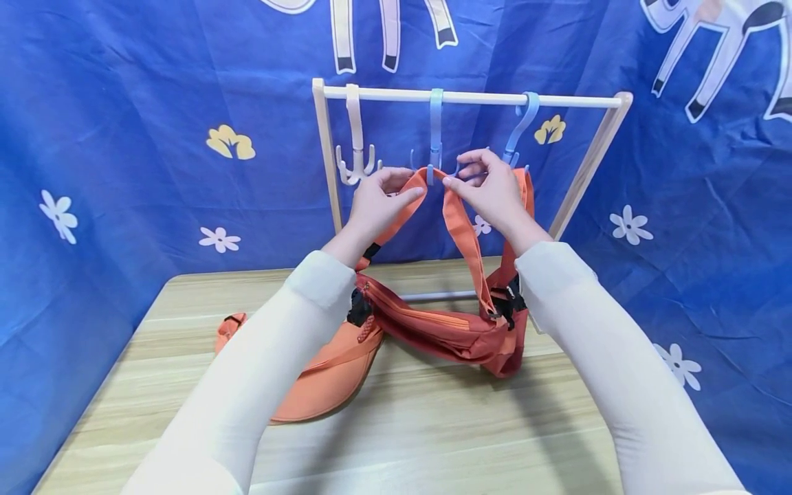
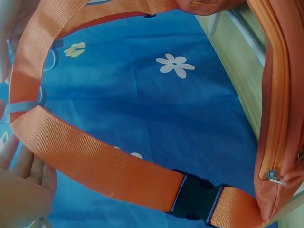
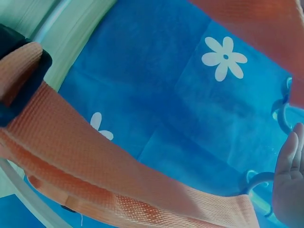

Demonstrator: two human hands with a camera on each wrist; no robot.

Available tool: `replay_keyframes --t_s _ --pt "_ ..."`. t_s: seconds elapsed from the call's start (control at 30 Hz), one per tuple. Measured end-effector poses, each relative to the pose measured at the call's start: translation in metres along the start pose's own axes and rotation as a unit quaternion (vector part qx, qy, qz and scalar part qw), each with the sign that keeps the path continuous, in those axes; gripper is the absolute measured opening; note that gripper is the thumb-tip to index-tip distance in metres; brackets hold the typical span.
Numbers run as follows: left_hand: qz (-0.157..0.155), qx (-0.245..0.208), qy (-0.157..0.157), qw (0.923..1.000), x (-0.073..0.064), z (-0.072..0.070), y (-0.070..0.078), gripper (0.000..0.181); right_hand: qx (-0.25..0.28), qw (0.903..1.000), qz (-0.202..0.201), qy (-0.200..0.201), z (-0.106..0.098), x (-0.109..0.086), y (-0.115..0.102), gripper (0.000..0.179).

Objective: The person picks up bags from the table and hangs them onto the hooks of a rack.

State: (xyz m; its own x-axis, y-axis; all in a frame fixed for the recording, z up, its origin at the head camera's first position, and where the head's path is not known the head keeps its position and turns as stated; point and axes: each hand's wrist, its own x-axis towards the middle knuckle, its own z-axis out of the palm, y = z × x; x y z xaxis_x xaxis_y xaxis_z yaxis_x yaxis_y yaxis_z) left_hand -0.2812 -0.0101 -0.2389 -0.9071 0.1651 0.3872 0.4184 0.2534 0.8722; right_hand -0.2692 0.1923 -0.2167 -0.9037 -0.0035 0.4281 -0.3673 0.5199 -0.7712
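A red waist bag [image 1: 427, 323] with an orange strap [image 1: 460, 227] hangs below the middle blue hook [image 1: 436, 124], its strap looped over a prong. My left hand [image 1: 383, 199] is at the strap's left side near the hook. In the left wrist view, its fingers [image 2: 35, 168] lie fairly straight behind the webbing. On the other side my right hand [image 1: 491, 192] is near the strap's top, thumb close to the webbing. The right wrist view shows straight fingers [image 3: 294, 152] beside blue prongs. A black buckle [image 2: 194, 197] joins the strap to the bag.
A white rail [image 1: 396, 95] on wooden posts also carries a pale hook [image 1: 355, 137] and a right blue hook [image 1: 522, 127]; orange webbing [image 1: 526, 189] hangs from the latter. An orange cap [image 1: 337, 378] lies on the wooden table [image 1: 433, 440], partly under my left sleeve. Blue cloth [image 1: 155, 172] hangs behind.
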Motion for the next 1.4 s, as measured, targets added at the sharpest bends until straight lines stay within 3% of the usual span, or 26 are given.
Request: replay_keyframes --t_s 0.3,0.47,0.77,0.97,1.4 --pt "0.019 0.005 0.009 0.9998 -0.012 -0.017 0.004 0.042 0.007 0.9996 -0.024 0.012 0.001 -0.002 -0.015 0.044" --pt "0.028 0.005 0.010 0.9995 -0.018 -0.028 0.003 0.040 0.014 0.9985 -0.044 0.029 0.004 -0.003 -0.030 0.043" --pt "0.027 0.025 0.007 0.9993 -0.030 -0.045 -0.003 0.036 0.056 0.9962 -0.062 0.024 0.016 -0.011 -0.059 0.041" --pt "0.039 0.017 -0.001 0.9991 -0.038 -0.059 -0.009 0.036 0.091 0.9920 -0.087 0.012 0.032 -0.017 -0.072 0.038" --pt "0.016 0.063 0.010 0.9978 -0.061 -0.104 -0.035 0.040 0.152 0.9828 -0.099 -0.035 0.074 -0.034 -0.069 0.039"
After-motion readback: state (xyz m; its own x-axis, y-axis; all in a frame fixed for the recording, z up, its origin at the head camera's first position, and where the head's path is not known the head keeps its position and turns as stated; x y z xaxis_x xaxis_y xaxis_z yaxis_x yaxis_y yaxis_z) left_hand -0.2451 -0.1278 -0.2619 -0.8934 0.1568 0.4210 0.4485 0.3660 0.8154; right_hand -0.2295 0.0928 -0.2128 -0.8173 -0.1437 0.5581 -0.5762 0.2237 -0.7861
